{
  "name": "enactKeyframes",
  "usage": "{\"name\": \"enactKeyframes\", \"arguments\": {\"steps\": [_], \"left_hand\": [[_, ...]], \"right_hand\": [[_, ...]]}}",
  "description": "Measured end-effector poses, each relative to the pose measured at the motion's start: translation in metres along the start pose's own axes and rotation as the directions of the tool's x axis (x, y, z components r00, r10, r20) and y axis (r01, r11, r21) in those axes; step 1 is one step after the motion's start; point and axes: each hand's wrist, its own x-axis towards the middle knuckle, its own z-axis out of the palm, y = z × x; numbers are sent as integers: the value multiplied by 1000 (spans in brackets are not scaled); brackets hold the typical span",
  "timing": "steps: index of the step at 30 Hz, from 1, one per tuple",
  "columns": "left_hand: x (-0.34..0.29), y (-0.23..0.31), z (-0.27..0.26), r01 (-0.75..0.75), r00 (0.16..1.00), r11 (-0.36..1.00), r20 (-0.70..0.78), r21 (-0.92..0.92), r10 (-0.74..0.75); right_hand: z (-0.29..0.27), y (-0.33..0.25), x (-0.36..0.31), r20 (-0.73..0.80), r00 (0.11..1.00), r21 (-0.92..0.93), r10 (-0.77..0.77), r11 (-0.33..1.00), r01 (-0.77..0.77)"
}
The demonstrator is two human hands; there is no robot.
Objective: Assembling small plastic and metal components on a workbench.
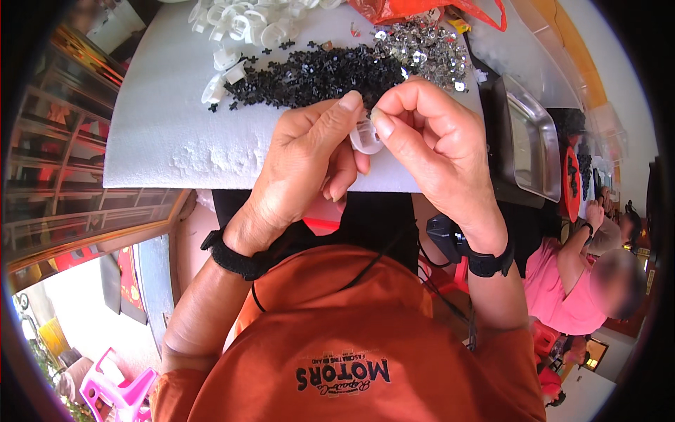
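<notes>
Above the near edge of the white foam board (pixel 155 133), my left hand (pixel 309 144) grips a small translucent white plastic part (pixel 365 139) between thumb and fingers. My right hand (pixel 443 144) is closed in a pinch, its thumb and forefinger at the part's upper right edge. Anything between those fingertips is too small or hidden to name. Just beyond both hands lies a heap of small black cross-shaped pieces (pixel 302 74). Small shiny metal pieces (pixel 432 53) are piled to its right, touching the black heap.
More white plastic parts (pixel 246 21) are heaped at the far left. A red plastic bag (pixel 394 8) lies at the far edge. Right of the board stands a metal tray (pixel 531 137). Another person in pink (pixel 569 288) sits at the right. A pink stool (pixel 119 387) stands lower left.
</notes>
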Motion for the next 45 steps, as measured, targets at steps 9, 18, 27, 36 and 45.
{"name": "enactKeyframes", "arguments": {"steps": [9, 18, 27, 36, 45], "left_hand": [[0, 2, 1, 40, 999, 999, -3, -28, -40], [0, 3, 1, 49, 999, 998, -16, -46, -50], [2, 0, 1, 42, 998, 998, -43, -40, -44], [4, -3, 0, 23, 999, 998, -45, -51, -25], [3, -3, 1, 3, 1000, 996, -19, -89, -5]], "right_hand": [[-22, 1, 3, -20, 985, -206, 169, 964, -169], [-42, 22, -1, 90, 990, -760, 109, 649, -3], [-55, 17, -9, 53, 982, -656, 183, 748, -104], [-47, 21, -6, 107, 983, -690, 147, 723, -33], [-41, 25, -3, 132, 991, -730, 31, 680, 76]]}}
